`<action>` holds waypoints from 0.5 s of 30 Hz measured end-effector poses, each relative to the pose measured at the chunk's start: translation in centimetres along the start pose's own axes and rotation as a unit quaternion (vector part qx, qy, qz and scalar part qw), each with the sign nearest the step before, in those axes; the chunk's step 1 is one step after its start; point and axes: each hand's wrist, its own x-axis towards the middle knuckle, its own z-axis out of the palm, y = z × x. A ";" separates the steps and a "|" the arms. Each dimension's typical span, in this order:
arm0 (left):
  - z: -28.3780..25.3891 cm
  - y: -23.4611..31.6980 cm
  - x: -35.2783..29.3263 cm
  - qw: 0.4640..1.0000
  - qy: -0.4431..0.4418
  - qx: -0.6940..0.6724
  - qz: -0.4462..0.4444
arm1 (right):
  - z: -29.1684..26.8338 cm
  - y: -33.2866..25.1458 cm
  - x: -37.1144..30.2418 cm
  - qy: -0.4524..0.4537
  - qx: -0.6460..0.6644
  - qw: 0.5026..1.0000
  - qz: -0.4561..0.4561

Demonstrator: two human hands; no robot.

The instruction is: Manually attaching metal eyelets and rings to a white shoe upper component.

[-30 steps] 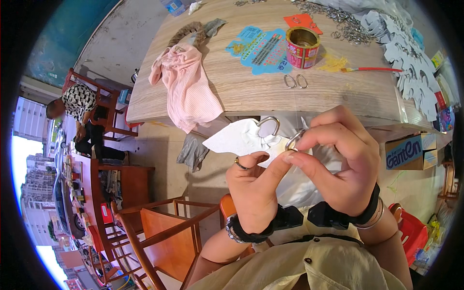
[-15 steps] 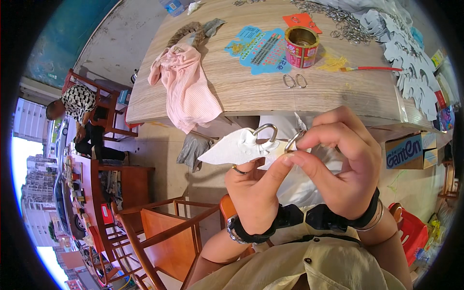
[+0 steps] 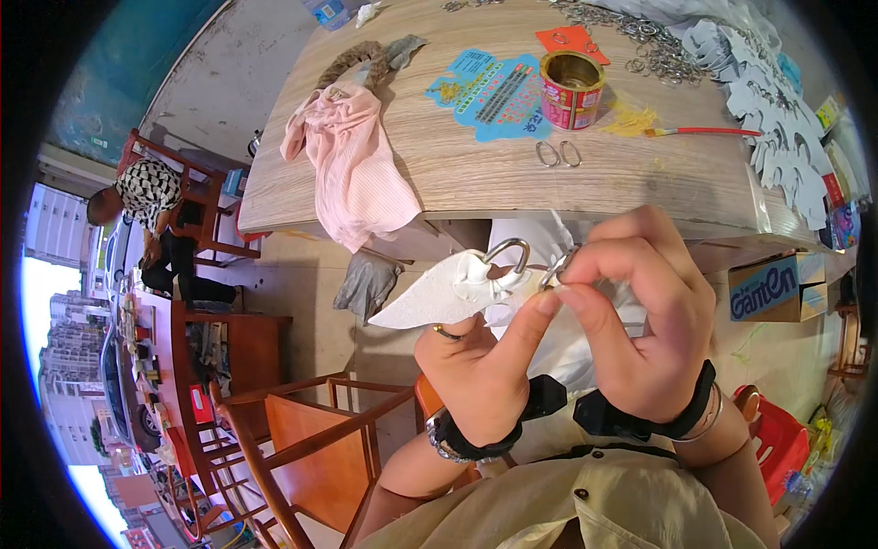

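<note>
My left hand [image 3: 476,375] grips a pointed white strip [image 3: 425,295] of leather-like material from below, its thumb on the strip's right end. One oval metal ring [image 3: 510,249] stands up from the strip, where the material looks folded or bunched around it. At the right end, a second metal ring [image 3: 554,273] is pinched between the thumb and forefinger of my right hand [image 3: 649,311]. The thumbs nearly meet beside this ring. Part of the strip is hidden behind my fingers. Two loose oval rings [image 3: 559,155] lie on the table just beyond.
On the wooden table [image 3: 658,188] stand an open tin [image 3: 572,96] and a red-handled brush [image 3: 709,131], near a blue card [image 3: 489,101] and pink cloth [image 3: 357,169]. White cut pieces [image 3: 777,128] and heaped rings [image 3: 640,41] fill the far right. A person [image 3: 151,197] sits at far left.
Both hands have shifted slightly, my left hand a little to the left. The strip's pointed end has tipped lower, and its upright ring sits slightly further right and lower.
</note>
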 end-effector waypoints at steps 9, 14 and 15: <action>-0.1 1.5 -0.1 0.995 -0.022 -0.076 -0.063 | -0.6 0.6 0.3 -0.032 0.037 0.996 -0.073; -0.1 1.6 -0.2 0.998 -0.022 -0.044 -0.027 | -0.8 0.3 0.1 -0.061 0.151 0.986 0.042; 0.1 1.7 -0.2 0.999 -0.020 -0.040 -0.018 | -0.9 0.1 0.0 -0.064 0.170 0.981 0.068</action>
